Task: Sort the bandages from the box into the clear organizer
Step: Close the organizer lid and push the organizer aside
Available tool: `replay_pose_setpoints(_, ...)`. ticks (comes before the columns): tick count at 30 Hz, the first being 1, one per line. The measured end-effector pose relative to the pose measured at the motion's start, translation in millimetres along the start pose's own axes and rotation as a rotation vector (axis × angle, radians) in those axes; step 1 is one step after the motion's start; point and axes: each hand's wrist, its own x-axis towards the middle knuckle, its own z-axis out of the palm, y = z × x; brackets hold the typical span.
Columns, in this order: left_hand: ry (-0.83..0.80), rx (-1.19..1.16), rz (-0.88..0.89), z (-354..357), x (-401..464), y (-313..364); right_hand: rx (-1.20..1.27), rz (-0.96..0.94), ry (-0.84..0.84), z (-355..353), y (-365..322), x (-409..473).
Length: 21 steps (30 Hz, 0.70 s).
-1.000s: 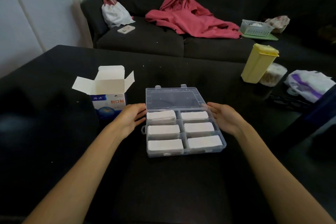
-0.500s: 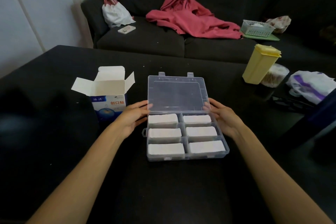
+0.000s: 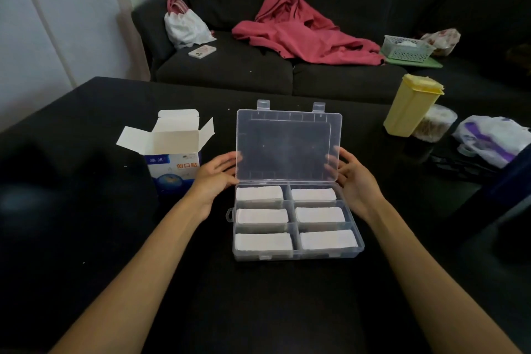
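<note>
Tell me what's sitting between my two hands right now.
In the head view, the raised clear plastic lid of the clear six-compartment organizer stands between the left hand and right hand, each holding one side edge.

Bandages [image 3: 319,214] in organizer [image 3: 356,250], box [image 3: 172,164] left.

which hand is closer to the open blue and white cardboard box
Left. The left hand holds the clear plastic lid just right of the blue and white cardboard box; the right hand holds the lid's far side.
</note>
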Motion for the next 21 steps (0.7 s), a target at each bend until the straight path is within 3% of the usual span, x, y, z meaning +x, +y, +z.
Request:
replay_pose_setpoints(5,-0.025,-0.042,0.134,2,-6,4,0.035,0.011,-0.063,-2,-8,-4)
replay_pose_setpoints(12,0.009,-0.159,0.127,1,-21,20,-0.025,0.033,-0.121,-7,-29,-20)
replay_pose_setpoints(18,-0.066,0.246,0.268,-2,-59,27,-0.405,-0.016,-0.237,-31,-42,-52)
replay_pose_setpoints(21,-0.176,0.469,0.346,1,-90,20,-0.73,-0.057,-0.323,-39,-40,-71)
